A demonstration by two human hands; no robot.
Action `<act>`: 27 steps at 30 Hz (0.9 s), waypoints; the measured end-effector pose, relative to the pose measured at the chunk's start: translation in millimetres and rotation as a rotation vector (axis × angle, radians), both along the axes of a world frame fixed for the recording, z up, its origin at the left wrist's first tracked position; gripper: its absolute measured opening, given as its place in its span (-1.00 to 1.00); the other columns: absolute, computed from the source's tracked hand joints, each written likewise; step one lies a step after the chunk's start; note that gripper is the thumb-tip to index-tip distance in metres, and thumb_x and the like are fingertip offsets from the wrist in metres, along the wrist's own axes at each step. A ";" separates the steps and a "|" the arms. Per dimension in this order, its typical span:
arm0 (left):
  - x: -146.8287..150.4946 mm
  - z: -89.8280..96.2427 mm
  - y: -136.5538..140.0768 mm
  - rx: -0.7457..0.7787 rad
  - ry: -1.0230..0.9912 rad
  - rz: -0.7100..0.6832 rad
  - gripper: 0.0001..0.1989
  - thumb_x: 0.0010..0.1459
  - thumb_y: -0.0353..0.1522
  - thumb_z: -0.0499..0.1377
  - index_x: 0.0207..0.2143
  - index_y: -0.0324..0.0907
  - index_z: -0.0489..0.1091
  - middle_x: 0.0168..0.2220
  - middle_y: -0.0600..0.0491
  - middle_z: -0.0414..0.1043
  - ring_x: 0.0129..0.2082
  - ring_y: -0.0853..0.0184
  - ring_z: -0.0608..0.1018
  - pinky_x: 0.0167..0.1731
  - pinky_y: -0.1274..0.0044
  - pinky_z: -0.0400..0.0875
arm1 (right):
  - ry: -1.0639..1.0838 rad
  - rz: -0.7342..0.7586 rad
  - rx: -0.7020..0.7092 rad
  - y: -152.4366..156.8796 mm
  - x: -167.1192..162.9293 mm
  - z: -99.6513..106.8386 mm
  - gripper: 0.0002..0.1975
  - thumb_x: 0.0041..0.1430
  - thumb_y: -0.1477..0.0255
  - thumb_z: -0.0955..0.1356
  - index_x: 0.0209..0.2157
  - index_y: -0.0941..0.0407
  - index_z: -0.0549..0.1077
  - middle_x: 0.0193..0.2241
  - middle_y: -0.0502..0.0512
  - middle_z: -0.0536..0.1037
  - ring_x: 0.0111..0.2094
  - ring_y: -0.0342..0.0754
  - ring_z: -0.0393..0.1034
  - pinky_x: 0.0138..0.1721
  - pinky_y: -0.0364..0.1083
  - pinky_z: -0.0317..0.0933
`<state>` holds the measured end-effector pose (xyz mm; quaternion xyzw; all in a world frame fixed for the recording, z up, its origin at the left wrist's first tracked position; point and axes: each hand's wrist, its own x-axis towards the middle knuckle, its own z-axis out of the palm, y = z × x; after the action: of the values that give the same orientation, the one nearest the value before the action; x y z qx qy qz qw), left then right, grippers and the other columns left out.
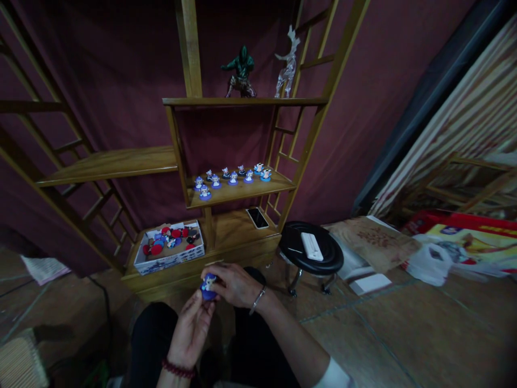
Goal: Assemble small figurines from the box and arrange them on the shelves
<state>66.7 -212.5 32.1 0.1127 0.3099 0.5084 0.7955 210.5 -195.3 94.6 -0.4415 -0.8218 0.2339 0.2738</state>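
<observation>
Between my two hands, above my knees, is a small purple-and-white figurine (209, 286). My left hand (193, 323), with a dark red bead bracelet at its wrist, pinches the figurine's lower side. From the right, my right hand (232, 285) grips it too; a silver bangle circles that wrist. Several similar figurines (233, 179) stand in rows on the middle shelf (242, 193), purple ones in front, dark ones behind and light blue ones at the right. An open box (169, 262) on the lower left ledge holds more figurines, many with red parts.
A phone (257, 217) lies on the bottom shelf. Beside the cabinet, a black round stool (331, 256) carries a white device (312, 247). Higher up stand a dark green statue (242, 70) and a clear deer figure (287, 70). Plastic bags (430, 261) and cardboard (371, 242) lie at right.
</observation>
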 end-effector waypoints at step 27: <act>3.6 8.2 3.5 0.258 0.166 0.039 -0.71 -0.11 -0.41 0.26 -0.25 -0.18 0.44 -0.18 0.00 0.43 -0.20 0.33 0.44 -0.15 0.51 0.30 | 0.145 -0.204 0.003 -7.0 -5.5 -2.0 -0.75 0.06 0.52 0.27 -0.17 0.06 0.33 -0.25 0.01 0.45 -0.21 -0.11 0.33 -0.15 -0.14 0.17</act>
<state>70.3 -209.0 40.3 0.2493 0.3087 0.5483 0.7361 205.0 -202.3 92.6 -0.5042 -0.7512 0.2349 0.3554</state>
